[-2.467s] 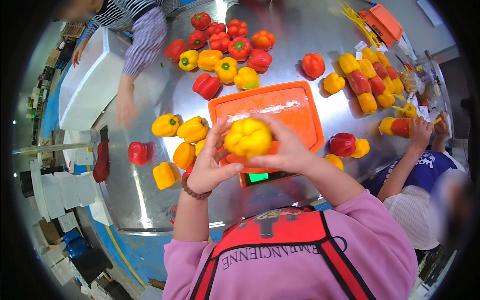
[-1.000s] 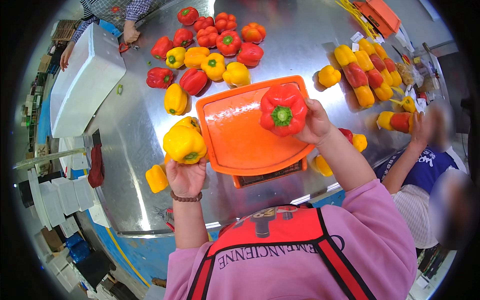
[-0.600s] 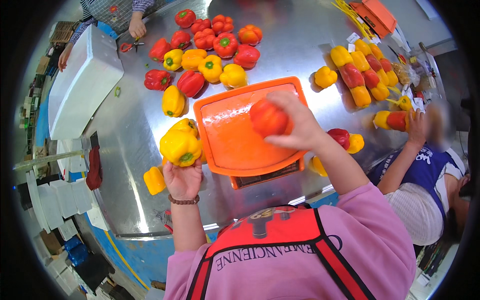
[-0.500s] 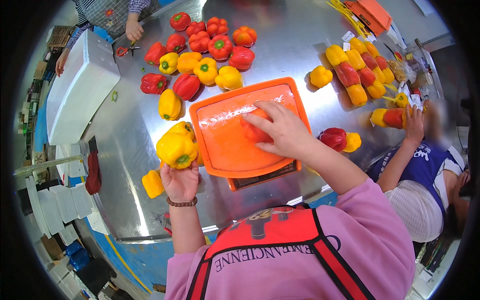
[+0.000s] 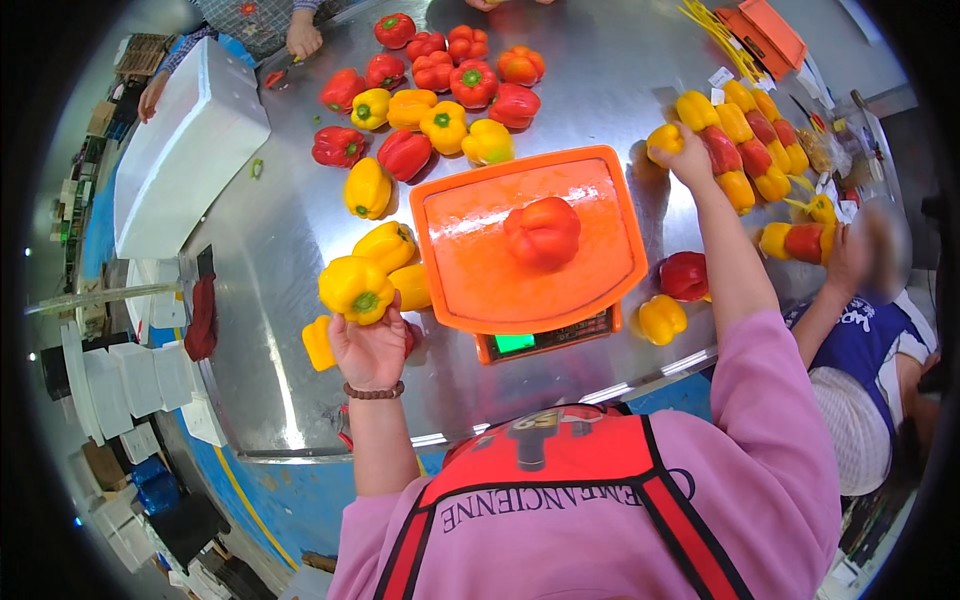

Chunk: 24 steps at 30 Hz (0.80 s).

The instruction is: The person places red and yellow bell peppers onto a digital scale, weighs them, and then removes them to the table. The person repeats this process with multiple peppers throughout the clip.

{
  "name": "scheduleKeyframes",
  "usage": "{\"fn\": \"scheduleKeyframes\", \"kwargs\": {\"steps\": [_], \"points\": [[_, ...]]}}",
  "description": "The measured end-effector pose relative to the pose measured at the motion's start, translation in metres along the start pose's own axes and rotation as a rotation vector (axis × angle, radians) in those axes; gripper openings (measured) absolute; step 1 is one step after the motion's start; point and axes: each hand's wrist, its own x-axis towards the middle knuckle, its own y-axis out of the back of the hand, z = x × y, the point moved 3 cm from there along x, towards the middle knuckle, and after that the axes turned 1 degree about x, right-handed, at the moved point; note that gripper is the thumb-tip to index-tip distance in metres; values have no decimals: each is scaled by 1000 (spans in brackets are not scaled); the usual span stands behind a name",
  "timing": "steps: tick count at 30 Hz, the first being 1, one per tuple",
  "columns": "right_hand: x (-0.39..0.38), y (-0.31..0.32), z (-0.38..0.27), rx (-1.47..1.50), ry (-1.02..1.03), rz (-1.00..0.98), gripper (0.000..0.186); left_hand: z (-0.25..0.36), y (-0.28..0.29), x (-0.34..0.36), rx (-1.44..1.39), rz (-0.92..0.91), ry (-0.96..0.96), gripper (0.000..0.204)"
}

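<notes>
My left hand (image 5: 370, 350) holds a yellow bell pepper (image 5: 352, 285) above the table, left of the scale. Reaching out to the right, my right hand (image 5: 690, 160) has its fingers around another yellow bell pepper (image 5: 662, 142). A red bell pepper (image 5: 543, 233) lies alone in the orange tray (image 5: 450, 303) of the scale, whose display (image 5: 515, 343) glows green. Beside my left hand are more yellow peppers (image 5: 384, 246). Right of the scale lie a red pepper (image 5: 685, 275) and a yellow pepper (image 5: 662, 320).
Loose red and yellow peppers (image 5: 445, 126) spread beyond the scale. Packed rows of peppers (image 5: 735, 125) lie far right, near a co-worker's hand (image 5: 850, 258). A white foam box (image 5: 190, 150) stands at the left; another person's hand (image 5: 304, 37) is behind it, near red-handled scissors (image 5: 277, 77).
My right hand has let go of the red pepper in the tray and moved right onto a yellow pepper. My left hand still holds its yellow pepper. The green display has come into sight.
</notes>
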Motion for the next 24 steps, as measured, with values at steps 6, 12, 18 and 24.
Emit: {"fn": "scheduleKeyframes", "kwargs": {"steps": [6, 12, 18, 24], "points": [[-89, 67, -156, 468, 379, -111, 68, 26, 14, -13, 0, 49, -155, 57], [-116, 43, -195, 218, 455, -503, 62, 46, 31, -25, -37, 104, -245, 54], [-46, 21, -264, 128, 658, -379, 62, 49, 56, -46, 16, 149, -300, 51], [31, -105, -349, -364, 817, -439, 66, 57, 70, -60, 145, 125, -338, 51]]}}
